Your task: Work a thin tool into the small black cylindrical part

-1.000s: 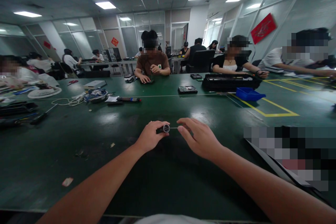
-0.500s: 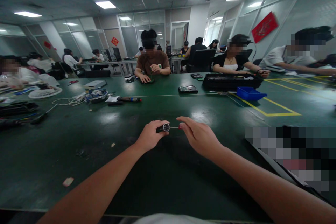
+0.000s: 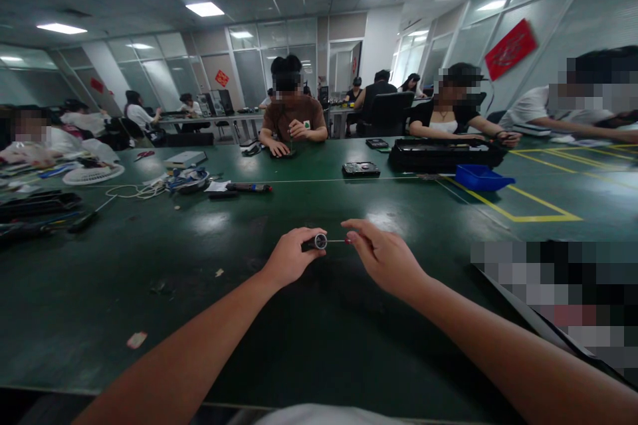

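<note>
My left hand (image 3: 289, 257) is wrapped round a short black cylinder (image 3: 320, 242), whose round, silver-rimmed end faces me. From the right a screwdriver (image 3: 337, 241) with a thin metal shaft meets the cylinder's side; its contact point is hard to make out. My right hand (image 3: 383, 254) pinches the screwdriver by its reddish end, with the index finger stretched out above and the rest of the handle hidden by the fingers. Both hands are over the green tabletop (image 3: 299, 339).
Ahead lie a bare hard drive (image 3: 360, 169), a long black housing (image 3: 446, 156) and a blue tray (image 3: 482, 178). Tangled cables (image 3: 184, 180) and a dark tool (image 3: 249, 188) are at left. A person in brown (image 3: 294, 118) works opposite. A blurred-out object (image 3: 553, 299) occupies the right.
The whole view has shifted slightly, so everything sits a little further right. Both hands keep nearly the same grip on the cylinder and the screwdriver.
</note>
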`<state>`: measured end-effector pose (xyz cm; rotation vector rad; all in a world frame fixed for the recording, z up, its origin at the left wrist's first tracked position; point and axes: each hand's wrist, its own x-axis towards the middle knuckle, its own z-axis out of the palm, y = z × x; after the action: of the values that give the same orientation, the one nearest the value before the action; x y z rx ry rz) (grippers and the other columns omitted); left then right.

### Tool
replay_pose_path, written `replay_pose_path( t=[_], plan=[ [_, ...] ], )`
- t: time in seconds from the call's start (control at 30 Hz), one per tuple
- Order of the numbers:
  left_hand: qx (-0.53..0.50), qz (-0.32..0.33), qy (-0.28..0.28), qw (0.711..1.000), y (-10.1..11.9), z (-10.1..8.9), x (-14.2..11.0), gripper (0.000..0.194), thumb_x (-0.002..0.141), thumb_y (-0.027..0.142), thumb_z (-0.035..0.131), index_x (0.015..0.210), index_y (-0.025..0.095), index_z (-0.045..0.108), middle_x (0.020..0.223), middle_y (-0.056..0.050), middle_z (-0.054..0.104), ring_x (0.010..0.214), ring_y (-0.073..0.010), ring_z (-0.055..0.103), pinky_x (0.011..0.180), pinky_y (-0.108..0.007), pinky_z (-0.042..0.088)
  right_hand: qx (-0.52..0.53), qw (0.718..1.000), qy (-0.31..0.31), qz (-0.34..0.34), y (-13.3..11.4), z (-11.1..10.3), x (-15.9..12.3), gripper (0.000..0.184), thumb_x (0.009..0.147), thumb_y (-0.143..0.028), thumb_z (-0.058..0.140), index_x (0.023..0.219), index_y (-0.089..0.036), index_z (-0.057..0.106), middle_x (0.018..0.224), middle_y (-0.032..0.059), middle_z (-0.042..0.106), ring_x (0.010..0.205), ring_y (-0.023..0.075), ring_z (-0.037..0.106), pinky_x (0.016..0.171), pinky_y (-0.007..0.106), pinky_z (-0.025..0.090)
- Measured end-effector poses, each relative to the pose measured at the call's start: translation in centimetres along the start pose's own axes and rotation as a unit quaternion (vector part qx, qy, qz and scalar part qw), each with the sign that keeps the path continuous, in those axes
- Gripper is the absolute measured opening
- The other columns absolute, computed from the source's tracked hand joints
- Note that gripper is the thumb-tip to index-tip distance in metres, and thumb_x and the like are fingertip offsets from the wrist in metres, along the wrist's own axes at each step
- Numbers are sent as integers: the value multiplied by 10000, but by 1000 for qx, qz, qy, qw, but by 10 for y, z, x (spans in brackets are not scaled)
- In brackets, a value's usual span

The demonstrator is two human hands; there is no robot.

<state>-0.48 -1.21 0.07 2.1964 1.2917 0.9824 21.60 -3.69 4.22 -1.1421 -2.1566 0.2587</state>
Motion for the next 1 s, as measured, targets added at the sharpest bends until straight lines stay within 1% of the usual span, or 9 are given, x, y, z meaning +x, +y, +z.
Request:
replay_pose_path(
  t=[0.07, 0.2, 0.4, 0.5, 0.63, 0.77, 0.87, 0.93, 1.0],
  plan=[
    [-2, 0, -3, 1000, 1, 0, 0, 360, 799, 220, 727, 1152, 266, 674, 1102, -24, 684, 1042, -219, 611, 957, -366, 447, 11, 1000, 8, -10, 0, 1, 0, 309, 968, -260, 436, 1255, -175, 512, 753, 24, 670, 644, 175, 620, 620, 302, 457],
    [-6, 0, 4, 1000, 1, 0, 0, 362, 794, 215, 730, 1149, 262, 673, 1100, -27, 683, 1052, -221, 608, 964, -373, 440, 18, 1000, 14, -16, -1, 0, 0, 270, 948, -243, 458, 1200, -171, 520, 868, 58, 682, 787, 197, 645, 700, 322, 480],
    [-8, -4, 1, 1000, 0, 1, 0, 343, 800, 233, 725, 1139, 261, 676, 1094, -30, 686, 1048, -220, 608, 957, -376, 445, 2, 1000, -8, 14, 0, 0, 1, 274, 993, -319, 395, 1158, -198, 577, 698, 4, 641, 569, 161, 586, 565, 289, 410],
    [-13, -8, 6, 1000, 1, 1, 1, 355, 798, 223, 725, 1148, 254, 675, 1094, -37, 686, 1052, -224, 607, 963, -378, 446, 14, 1000, 8, -5, 0, 2, 0, 298, 963, -272, 446, 1237, -188, 525, 715, 7, 646, 613, 169, 602, 604, 296, 439],
    [-15, -13, 10, 1000, 3, -1, 0, 376, 797, 221, 729, 1166, 255, 669, 1097, -35, 683, 1043, -222, 610, 961, -371, 449, 16, 999, 21, -17, 0, 1, -1, 267, 943, -253, 464, 1195, -188, 527, 819, 41, 672, 738, 191, 636, 673, 316, 466],
    [-18, -14, 5, 1000, 3, -1, 0, 373, 800, 220, 728, 1165, 271, 669, 1105, -26, 680, 1049, -218, 608, 958, -363, 447, 9, 1000, -8, 19, 0, -1, 1, 258, 993, -312, 390, 1130, -191, 571, 728, 17, 653, 607, 170, 600, 576, 297, 416],
    [-18, -10, 1, 1000, 3, 0, 0, 366, 801, 209, 726, 1157, 274, 672, 1101, -21, 679, 1045, -215, 608, 954, -359, 443, 14, 999, -14, 25, 0, -1, 1, 278, 988, -305, 412, 1204, -187, 540, 693, -1, 639, 561, 164, 579, 558, 293, 411],
    [-19, -10, 3, 1000, 1, 0, 0, 369, 799, 208, 730, 1157, 274, 671, 1099, -19, 679, 1043, -213, 608, 953, -359, 439, 22, 1000, -5, 13, 1, 0, 0, 298, 969, -289, 453, 1243, -184, 508, 732, 8, 651, 618, 174, 606, 596, 301, 445],
    [-19, -13, 7, 1000, 0, 0, 0, 378, 801, 214, 730, 1168, 280, 666, 1096, -14, 679, 1041, -209, 609, 950, -357, 439, 31, 999, 9, -1, 2, 0, 0, 283, 950, -272, 484, 1218, -187, 516, 875, 47, 685, 757, 190, 648, 687, 321, 484]
  ],
)
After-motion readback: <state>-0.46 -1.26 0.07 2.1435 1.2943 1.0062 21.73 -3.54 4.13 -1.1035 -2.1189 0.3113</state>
